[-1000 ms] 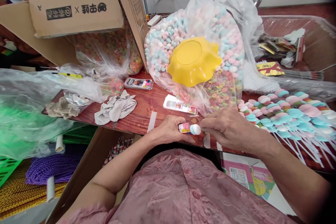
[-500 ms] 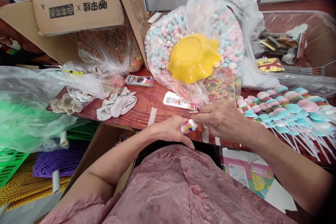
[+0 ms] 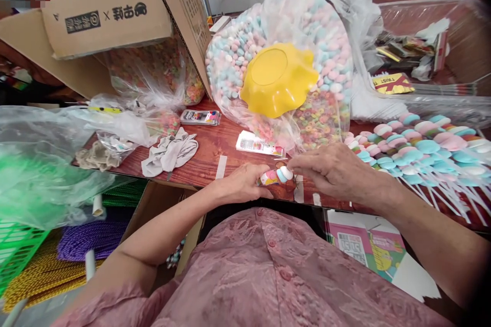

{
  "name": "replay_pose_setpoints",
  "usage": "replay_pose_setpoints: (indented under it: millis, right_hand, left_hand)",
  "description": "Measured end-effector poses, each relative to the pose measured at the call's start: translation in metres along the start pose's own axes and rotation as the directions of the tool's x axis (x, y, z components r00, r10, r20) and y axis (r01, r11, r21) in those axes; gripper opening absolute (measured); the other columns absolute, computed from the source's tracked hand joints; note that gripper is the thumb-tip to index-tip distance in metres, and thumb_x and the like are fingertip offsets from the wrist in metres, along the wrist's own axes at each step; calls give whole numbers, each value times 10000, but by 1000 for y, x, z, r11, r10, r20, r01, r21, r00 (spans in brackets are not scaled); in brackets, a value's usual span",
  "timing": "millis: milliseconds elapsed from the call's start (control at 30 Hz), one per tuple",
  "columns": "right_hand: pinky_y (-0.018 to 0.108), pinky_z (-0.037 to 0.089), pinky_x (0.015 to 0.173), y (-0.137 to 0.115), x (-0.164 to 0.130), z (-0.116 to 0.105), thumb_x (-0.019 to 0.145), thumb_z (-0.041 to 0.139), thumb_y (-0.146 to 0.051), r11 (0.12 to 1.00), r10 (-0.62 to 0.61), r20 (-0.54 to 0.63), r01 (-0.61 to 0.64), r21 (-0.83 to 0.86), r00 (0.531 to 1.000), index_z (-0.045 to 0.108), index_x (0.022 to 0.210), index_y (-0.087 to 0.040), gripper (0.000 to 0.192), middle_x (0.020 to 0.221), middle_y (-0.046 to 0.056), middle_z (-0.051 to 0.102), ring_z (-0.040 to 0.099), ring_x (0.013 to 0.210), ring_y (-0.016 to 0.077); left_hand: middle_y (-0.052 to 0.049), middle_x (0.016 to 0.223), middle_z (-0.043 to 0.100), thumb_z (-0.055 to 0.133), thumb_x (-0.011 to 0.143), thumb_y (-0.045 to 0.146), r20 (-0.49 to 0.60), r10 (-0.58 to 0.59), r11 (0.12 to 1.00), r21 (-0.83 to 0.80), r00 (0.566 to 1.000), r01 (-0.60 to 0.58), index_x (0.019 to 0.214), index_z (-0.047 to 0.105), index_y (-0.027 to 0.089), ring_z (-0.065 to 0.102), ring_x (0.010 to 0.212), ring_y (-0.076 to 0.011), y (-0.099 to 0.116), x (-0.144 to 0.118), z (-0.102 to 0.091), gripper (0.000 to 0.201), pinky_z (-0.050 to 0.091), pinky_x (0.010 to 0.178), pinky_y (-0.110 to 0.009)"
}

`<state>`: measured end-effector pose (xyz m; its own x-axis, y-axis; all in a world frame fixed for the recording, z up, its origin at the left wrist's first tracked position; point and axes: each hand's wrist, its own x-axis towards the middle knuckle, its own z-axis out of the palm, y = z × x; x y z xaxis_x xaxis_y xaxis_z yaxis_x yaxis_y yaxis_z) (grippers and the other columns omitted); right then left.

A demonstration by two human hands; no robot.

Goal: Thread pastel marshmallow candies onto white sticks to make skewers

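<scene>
My left hand [image 3: 243,183] is closed around a small printed wrapper [image 3: 269,178] at the table's front edge. White and pale-blue marshmallow candy [image 3: 284,173] sticks out of the wrapper's right end. My right hand [image 3: 335,173] comes in from the right, fingers bent and drawn together, their tips at the candy's white end. Whether they pinch something small is hidden. Just beyond the hands lies a stack of flat printed wrappers [image 3: 257,143]. At the right, several marshmallow skewers [image 3: 425,150] lie in a pile with their white sticks toward me.
Behind the hands, a yellow wavy-rimmed bowl [image 3: 278,79] rests upside down on bags of marshmallows [image 3: 330,56] and ring candy [image 3: 316,117]. An open carton [image 3: 111,20] stands at the back left. Grey gloves [image 3: 171,152] lie left. Purple twisted cords [image 3: 92,240] sit below the table.
My left thumb has drawn in against the wrapper, which shows more fully, with more blue and white candy at its end. My right hand stays close by. The view has shifted slightly.
</scene>
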<state>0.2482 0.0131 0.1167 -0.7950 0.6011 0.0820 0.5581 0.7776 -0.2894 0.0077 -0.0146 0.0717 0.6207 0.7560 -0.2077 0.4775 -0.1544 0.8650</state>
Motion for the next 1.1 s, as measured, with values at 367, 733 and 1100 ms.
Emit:
replay_pose_setpoints:
  millis: [367,733,1100]
  right_hand:
    - [272,305,573,0,3,17,948,451,-281,996,90,-104,-90,12,990,600,1017,-181,193,724,38,660,590,635,171]
    - [331,289,604,10,-15,12,812,430,-35,924,-222,-121,169,-344,968,594,766,-186,228,670,47,587,497,600,169]
    - [307,127,560,-13,-7,27,760,479,-17,963,-106,115,131,-235,988,564,771,-173,178,595,10,593,410,492,116]
  left_hand:
    - [27,773,570,771,720,379,-82,-16,1000,-10,996,15,869,576,168,500,703,-130,-2,7,16,324,363,644,-243]
    - [56,713,496,787,699,411,-111,-23,999,-28,994,21,784,528,171,435,659,-104,-6,4,13,363,306,584,-227]
    - [-20,805,634,713,798,388,-174,-30,897,431,984,104,862,549,178,602,759,-196,-2,-3,19,273,373,642,-277]
